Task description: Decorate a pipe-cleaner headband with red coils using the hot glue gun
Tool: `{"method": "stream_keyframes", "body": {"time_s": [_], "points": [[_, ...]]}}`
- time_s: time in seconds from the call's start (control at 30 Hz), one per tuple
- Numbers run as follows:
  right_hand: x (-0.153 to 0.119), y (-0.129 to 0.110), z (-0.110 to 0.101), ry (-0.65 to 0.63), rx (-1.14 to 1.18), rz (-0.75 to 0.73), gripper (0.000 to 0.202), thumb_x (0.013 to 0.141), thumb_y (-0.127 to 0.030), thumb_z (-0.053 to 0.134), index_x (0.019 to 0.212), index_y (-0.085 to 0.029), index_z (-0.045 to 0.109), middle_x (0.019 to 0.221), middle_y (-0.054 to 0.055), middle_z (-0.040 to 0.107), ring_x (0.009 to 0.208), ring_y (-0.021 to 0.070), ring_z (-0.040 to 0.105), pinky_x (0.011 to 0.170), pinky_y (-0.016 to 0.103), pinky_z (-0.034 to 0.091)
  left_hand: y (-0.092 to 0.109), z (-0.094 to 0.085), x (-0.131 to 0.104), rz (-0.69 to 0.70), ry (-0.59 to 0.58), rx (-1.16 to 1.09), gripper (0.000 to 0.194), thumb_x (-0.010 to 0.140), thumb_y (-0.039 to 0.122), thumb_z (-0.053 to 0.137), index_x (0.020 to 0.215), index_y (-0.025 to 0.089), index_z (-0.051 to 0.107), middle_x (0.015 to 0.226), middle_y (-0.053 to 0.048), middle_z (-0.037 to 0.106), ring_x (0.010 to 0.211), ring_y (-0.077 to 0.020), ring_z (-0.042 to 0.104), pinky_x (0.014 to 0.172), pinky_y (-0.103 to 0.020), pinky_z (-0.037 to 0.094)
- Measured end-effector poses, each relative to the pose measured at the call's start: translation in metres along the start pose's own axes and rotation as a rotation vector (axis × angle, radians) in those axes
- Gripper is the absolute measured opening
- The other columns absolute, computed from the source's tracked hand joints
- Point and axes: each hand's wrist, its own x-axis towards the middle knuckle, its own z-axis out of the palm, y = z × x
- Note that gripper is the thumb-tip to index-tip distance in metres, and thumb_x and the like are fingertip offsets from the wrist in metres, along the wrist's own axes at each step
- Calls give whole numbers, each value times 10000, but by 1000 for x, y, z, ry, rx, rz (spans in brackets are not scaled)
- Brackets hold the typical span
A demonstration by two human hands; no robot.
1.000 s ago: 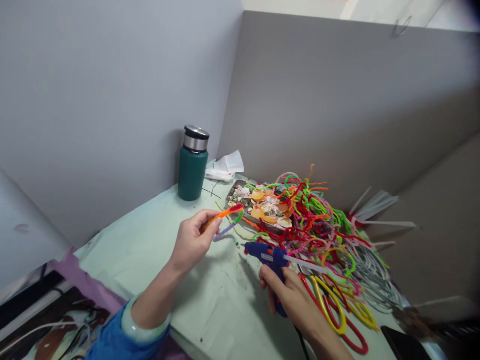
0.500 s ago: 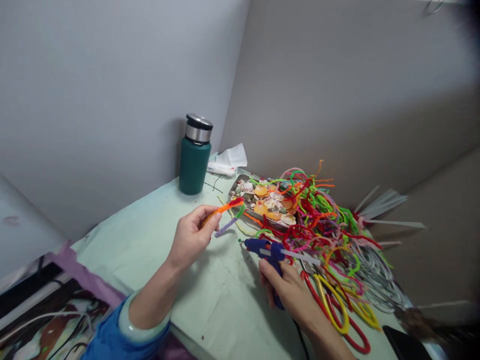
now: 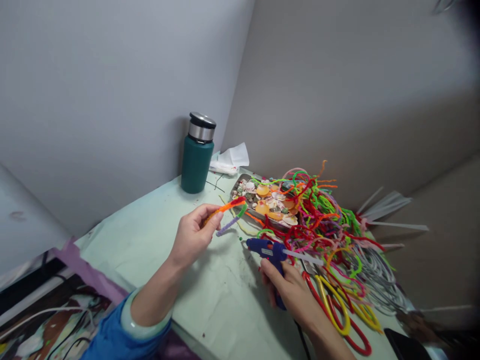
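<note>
Between the thumb and fingers of my left hand (image 3: 195,232) is a bent pipe cleaner (image 3: 228,206), orange and red on one arm, green and purple on the other. Its bend points right, above the table. My right hand (image 3: 287,285) is wrapped round the handle of a blue hot glue gun (image 3: 266,248). The gun's nozzle points left, a little below and apart from the pipe cleaner. A whitish glue stick (image 3: 303,257) sticks out of the gun's back end.
A shallow metal tray (image 3: 240,181) of shells sits behind the hands. Tangled colourful pipe cleaners (image 3: 322,210) and red- and yellow-handled scissors (image 3: 326,305) lie right. A green bottle (image 3: 197,165) stands near the wall, beside white tissue (image 3: 234,156). Clear glue sticks (image 3: 390,207) lie far right.
The view has shifted slightly, so the tabletop things sit a little further right. Both hands keep their holds, the pipe cleaner and glue gun staying nearly where they were.
</note>
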Motion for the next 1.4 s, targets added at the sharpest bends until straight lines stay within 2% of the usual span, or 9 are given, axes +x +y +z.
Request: {"method": "stream_keyframes", "body": {"time_s": [0.23, 0.37, 0.47, 0.67, 0.77, 0.87, 1.07, 1.23, 1.4], "points": [[-8, -4, -12, -23, -56, 13, 460, 838, -581, 425, 695, -171, 577, 459, -23, 525, 442, 125, 514, 511, 249, 389, 0, 0, 0, -8, 1, -3, 262, 775, 378, 584, 901, 152, 620, 621, 7, 538, 559, -99, 486, 486, -191, 408], [-16, -18, -14, -33, 24, -28, 485, 844, -592, 404, 778, -145, 579, 644, 17, 611, 441, 91, 502, 484, 231, 364, 1, 0, 1, -3, -19, 4, 283, 783, 396, 571, 918, 151, 615, 626, 12, 526, 577, -102, 481, 517, -200, 417], [-23, -28, -14, -6, 98, -54, 502, 823, -618, 414, 819, -142, 571, 697, 29, 616, 426, 81, 492, 452, 224, 356, 2, 2, 1, -5, -27, -10, 301, 783, 397, 567, 964, 159, 600, 641, 15, 521, 592, -108, 483, 527, -204, 412], [-27, -36, -16, -27, 176, -98, 504, 805, -633, 417, 810, -152, 565, 667, 38, 614, 383, 77, 478, 407, 219, 341, 3, 4, 0, 49, -5, -72, 259, 799, 339, 548, 1020, 204, 552, 861, -24, 582, 689, -113, 516, 571, -197, 415], [-26, -43, -15, -41, 230, -125, 494, 795, -632, 431, 824, -158, 566, 676, 41, 613, 376, 79, 476, 379, 215, 318, 3, 4, 0, 75, -30, -56, 188, 823, 319, 513, 969, 206, 554, 842, -13, 572, 652, -98, 499, 573, -196, 408], [-25, -52, -13, -60, 239, -144, 492, 796, -629, 437, 831, -157, 570, 681, 38, 604, 387, 79, 472, 388, 216, 327, 3, 5, 1, 118, -36, -47, 155, 809, 292, 543, 928, 199, 507, 845, -6, 556, 739, -110, 521, 664, -207, 422], [-24, -63, -7, -94, 230, -158, 483, 826, -598, 421, 836, -142, 577, 696, 42, 606, 411, 81, 488, 422, 217, 335, 2, 10, 2, 94, -119, -97, 242, 782, 282, 589, 930, 201, 416, 855, -11, 561, 755, -118, 540, 679, -228, 435], [-21, -66, -6, -106, 204, -183, 468, 845, -572, 412, 805, -138, 584, 592, 21, 578, 392, 77, 469, 423, 214, 315, 0, 13, 3, 109, -109, -109, 241, 779, 284, 597, 927, 200, 426, 859, -18, 579, 787, -131, 559, 706, -241, 441], [-21, -70, -3, -68, 193, -176, 475, 834, -583, 419, 793, -139, 581, 585, 24, 582, 393, 82, 465, 423, 216, 312, -2, 13, 4, 153, -80, -44, 205, 796, 299, 582, 932, 194, 468, 860, -14, 566, 792, -127, 548, 707, -235, 433]]}}
